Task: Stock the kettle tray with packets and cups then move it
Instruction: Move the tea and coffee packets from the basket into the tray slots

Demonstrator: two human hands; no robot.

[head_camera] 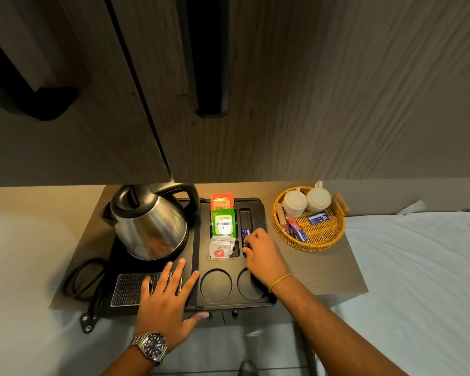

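A black kettle tray (228, 302) lies on a small wooden table, with a steel kettle (149, 223) on its left half. Its slots hold an orange packet (222, 202), a green packet (223, 223) and white packets (221, 248). My right hand (263, 256) pinches blue packets (246, 235) in the right-hand slot. My left hand (166, 299) lies flat, fingers spread, on the tray's front edge by the perforated drip grate (128, 290). Both round cup recesses (216, 285) are bare. Two white cups (305, 202) lie in a wicker basket (310, 241) to the right.
The basket also holds blue packets (317, 219) and red-and-blue sachets (295, 227). A black power cord (79, 280) loops off the tray's left side. Wooden cabinet doors (228, 90) hang above. White bedding (423, 280) lies to the right.
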